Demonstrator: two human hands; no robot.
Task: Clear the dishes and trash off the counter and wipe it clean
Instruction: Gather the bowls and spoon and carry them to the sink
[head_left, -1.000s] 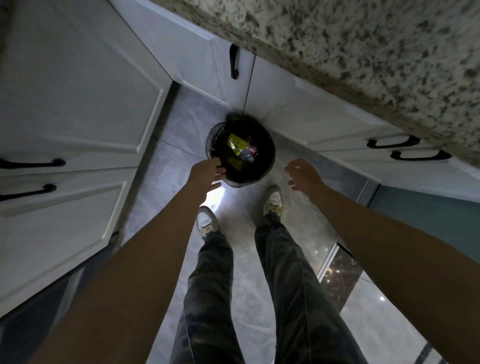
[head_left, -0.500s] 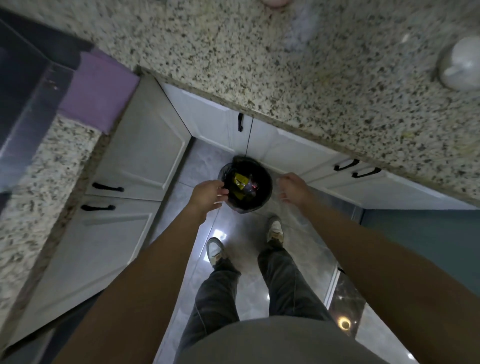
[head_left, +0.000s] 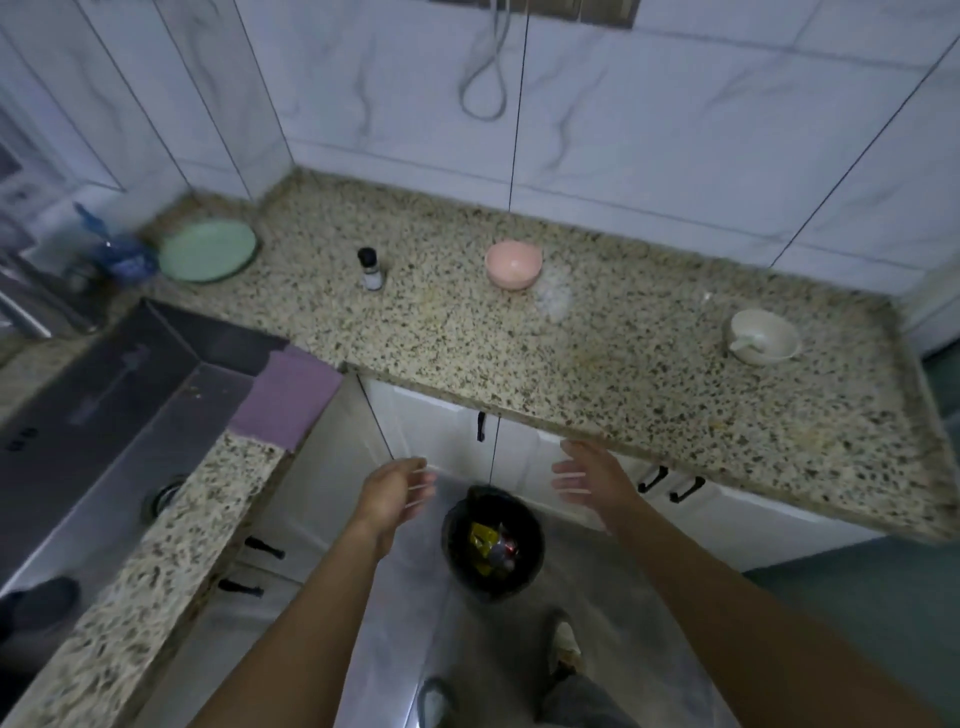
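Speckled granite counter (head_left: 597, 364) against marble-tiled wall, both the left hand (head_left: 395, 493) and right hand (head_left: 589, 475) wide, empty.

- The left hand (head_left: 390, 491) and right hand (head_left: 589, 475) hang empty with fingers spread, below the counter (head_left: 597, 384) edge and above the trash bin (head_left: 492, 545).
- Broad bare granite lies between the pink bowl (head_left: 513, 264) and the white bowl (head_left: 762, 338).
- A small bottle (head_left: 371, 268) stands alone, well apart from the green plate (head_left: 207, 249).
- The purple cloth (head_left: 288, 397) drapes over the sink (head_left: 104, 415) corner.
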